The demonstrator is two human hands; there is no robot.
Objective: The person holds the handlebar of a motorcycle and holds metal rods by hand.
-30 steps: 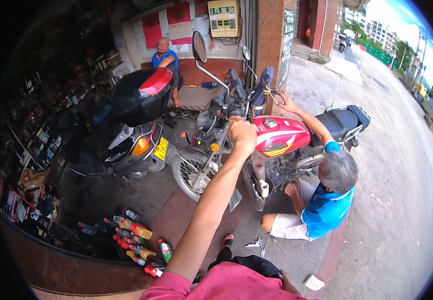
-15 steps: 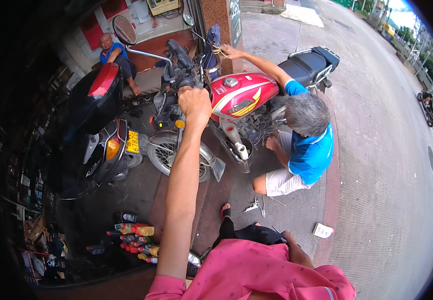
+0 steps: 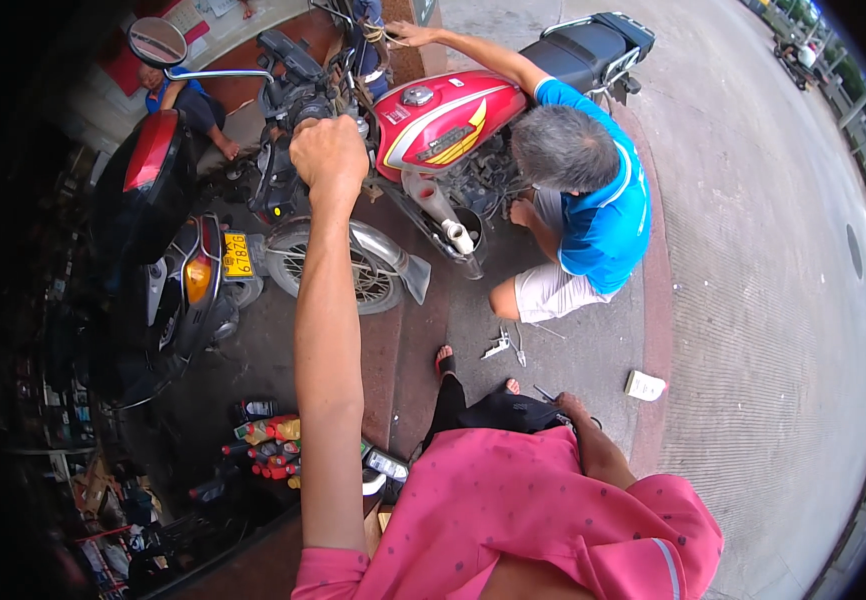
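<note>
With my left arm stretched out ahead, my left hand (image 3: 330,158) is closed around the handlebar grip of a red motorcycle (image 3: 443,125); the grip itself is mostly hidden under my fingers. My right hand (image 3: 575,408) is low beside my dark-clad lap, closed on a thin rod-like tool (image 3: 545,394) whose kind I cannot make out. Across from me a person in a blue shirt (image 3: 603,225) crouches beside the motorcycle. One of that person's hands (image 3: 411,35) rests by the far handlebar, and the other (image 3: 523,212) is at the engine.
Metal tools (image 3: 501,343) lie on the pavement by the crouching person's knee. A white box (image 3: 645,385) sits farther right. To the left stands a dark scooter (image 3: 188,285), with several bottles (image 3: 275,445) nearer me. Another person (image 3: 188,105) sits at the back left.
My view has tilted down, so the motorcycle and the people sit higher and farther left. My left hand stays on the handlebar grip. More of the rod in my right hand shows.
</note>
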